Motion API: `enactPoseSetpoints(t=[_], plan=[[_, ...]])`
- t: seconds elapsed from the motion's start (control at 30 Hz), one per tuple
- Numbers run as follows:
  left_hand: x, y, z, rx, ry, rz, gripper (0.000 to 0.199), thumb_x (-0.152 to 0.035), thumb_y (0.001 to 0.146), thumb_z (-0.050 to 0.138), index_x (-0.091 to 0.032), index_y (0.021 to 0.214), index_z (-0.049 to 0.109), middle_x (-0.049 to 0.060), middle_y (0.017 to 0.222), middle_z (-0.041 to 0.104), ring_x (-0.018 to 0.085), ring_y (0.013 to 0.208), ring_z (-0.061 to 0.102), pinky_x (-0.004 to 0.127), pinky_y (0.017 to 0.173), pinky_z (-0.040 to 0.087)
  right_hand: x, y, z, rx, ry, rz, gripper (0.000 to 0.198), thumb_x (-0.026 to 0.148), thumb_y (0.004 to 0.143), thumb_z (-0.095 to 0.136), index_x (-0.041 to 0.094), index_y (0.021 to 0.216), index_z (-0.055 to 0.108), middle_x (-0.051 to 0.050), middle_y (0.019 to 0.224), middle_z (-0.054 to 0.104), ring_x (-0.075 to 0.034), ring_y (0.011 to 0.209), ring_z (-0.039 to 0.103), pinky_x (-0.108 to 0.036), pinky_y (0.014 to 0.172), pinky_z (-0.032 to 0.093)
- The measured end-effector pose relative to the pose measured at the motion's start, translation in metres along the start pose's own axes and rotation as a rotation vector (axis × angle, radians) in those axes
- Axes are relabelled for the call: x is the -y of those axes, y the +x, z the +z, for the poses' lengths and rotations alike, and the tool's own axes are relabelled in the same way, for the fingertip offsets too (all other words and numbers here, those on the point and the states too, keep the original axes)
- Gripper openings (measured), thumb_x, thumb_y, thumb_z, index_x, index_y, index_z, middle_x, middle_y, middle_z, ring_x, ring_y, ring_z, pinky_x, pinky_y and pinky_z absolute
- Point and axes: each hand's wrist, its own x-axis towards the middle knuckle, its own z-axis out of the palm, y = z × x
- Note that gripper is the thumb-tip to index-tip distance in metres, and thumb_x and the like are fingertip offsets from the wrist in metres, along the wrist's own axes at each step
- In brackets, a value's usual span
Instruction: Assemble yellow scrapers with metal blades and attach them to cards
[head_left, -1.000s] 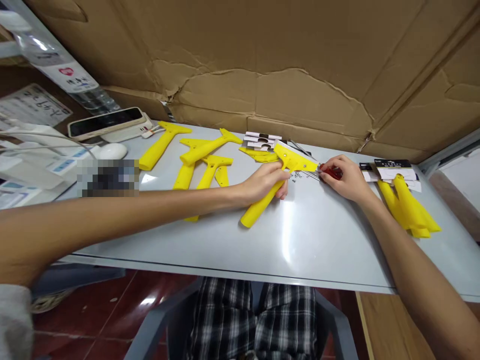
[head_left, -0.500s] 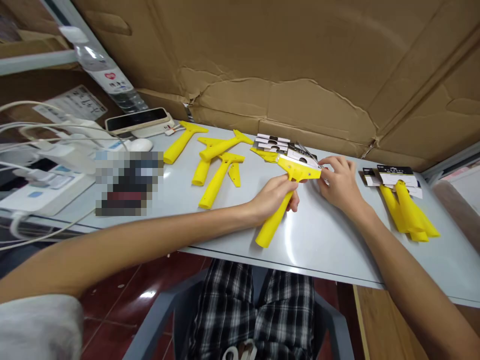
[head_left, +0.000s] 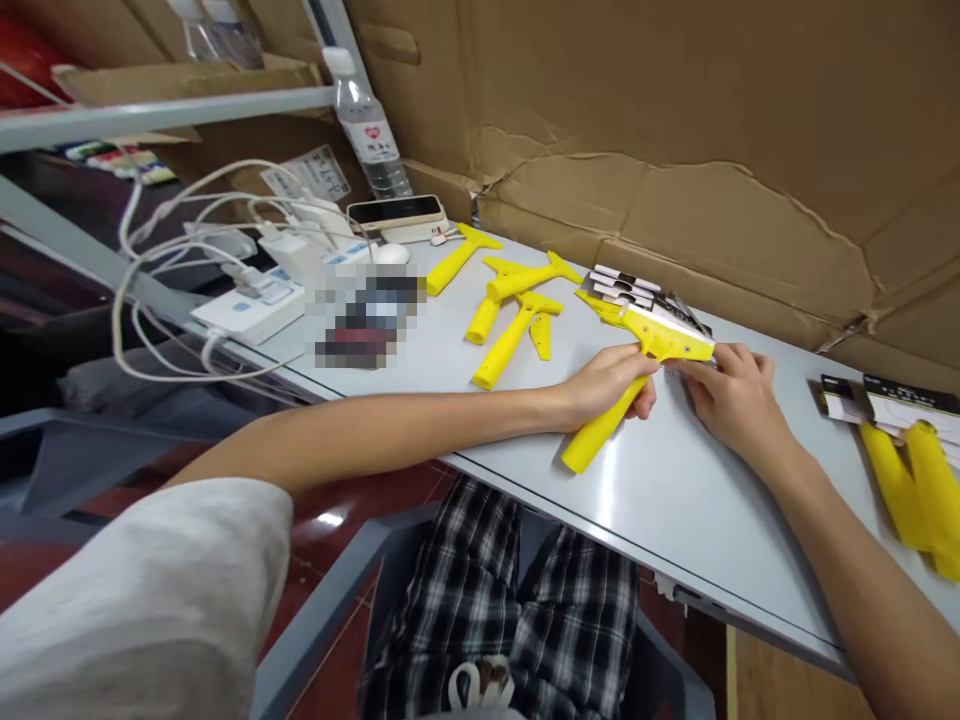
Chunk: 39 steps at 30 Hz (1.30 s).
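My left hand (head_left: 600,388) is closed around the neck of a yellow scraper (head_left: 600,438), whose wide head points away from me and bears a whitish strip along its far edge. At the right end of that head, my right hand (head_left: 739,400) has bent fingers pressed against it, thumb and forefinger near its underside. Two screws show in the head's face. Behind the scraper lie stacked black-and-white packets (head_left: 621,285), partly hidden by it, and a thin metal piece (head_left: 690,312). To the left, several yellow scraper handles (head_left: 504,352) lie loosely, beside a small flat yellow part (head_left: 540,337).
Carded yellow scrapers (head_left: 911,480) lie at the right of the white table (head_left: 720,510). A power strip (head_left: 255,310) with tangled cables, a phone (head_left: 395,210), a white mouse (head_left: 391,254) and a water bottle (head_left: 371,130) stand or lie at the left. Cardboard (head_left: 675,120) walls the back.
The view has swung left, so everything sits further right in the picture. My right hand has closed in on the scraper head's right end; my left hand still grips the neck.
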Motion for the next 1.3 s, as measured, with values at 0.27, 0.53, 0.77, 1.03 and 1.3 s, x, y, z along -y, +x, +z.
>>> enactPoseSetpoints(t=[0.27,0.53,0.77,1.03,1.3], plan=[[-0.005,0.002,-0.007,-0.008,-0.013,-0.037,0.021,-0.017,0.103,0.043,-0.018,0.085,0.054,-0.001,0.054,0.059,0.012,0.052,0.054,0.025,0.056,0.042,-0.004,-0.001,0.001,0.031,0.043,0.026,0.030,0.030,0.105,0.052,0.034,0.120,0.077,-0.003,0.123,0.067,-0.022,0.116,0.055,-0.038,0.092,0.029],[-0.007,0.000,-0.007,-0.004,-0.026,-0.048,0.017,-0.019,0.102,0.043,-0.016,0.097,0.059,-0.002,0.053,0.058,0.014,0.053,0.054,0.026,0.055,0.041,-0.005,-0.001,-0.002,0.014,0.074,0.028,0.026,0.032,0.103,0.055,0.030,0.110,0.080,-0.005,0.124,0.067,-0.021,0.116,0.055,-0.039,0.092,0.030],[-0.011,-0.003,-0.004,-0.035,-0.030,-0.069,0.016,-0.019,0.102,0.044,-0.016,0.092,0.056,-0.001,0.052,0.057,0.013,0.053,0.053,0.025,0.055,0.040,-0.004,0.001,-0.012,0.001,0.152,0.070,0.025,0.033,0.101,0.055,0.026,0.108,0.079,-0.007,0.124,0.067,-0.022,0.116,0.056,-0.039,0.093,0.033],[-0.009,-0.001,-0.005,-0.037,-0.041,-0.071,0.018,-0.019,0.101,0.042,-0.012,0.106,0.059,-0.003,0.051,0.057,0.014,0.050,0.053,0.026,0.053,0.040,-0.007,-0.005,-0.008,0.015,0.177,0.095,0.026,0.034,0.102,0.055,0.028,0.113,0.078,-0.007,0.126,0.066,-0.022,0.117,0.056,-0.038,0.091,0.031],[-0.006,0.000,-0.007,-0.030,-0.044,-0.076,0.016,-0.018,0.099,0.043,-0.014,0.102,0.058,-0.002,0.053,0.057,0.015,0.051,0.054,0.027,0.055,0.042,0.005,-0.002,-0.005,0.016,0.152,0.047,0.028,0.030,0.104,0.053,0.033,0.118,0.077,-0.005,0.127,0.064,-0.020,0.116,0.054,-0.037,0.091,0.031]])
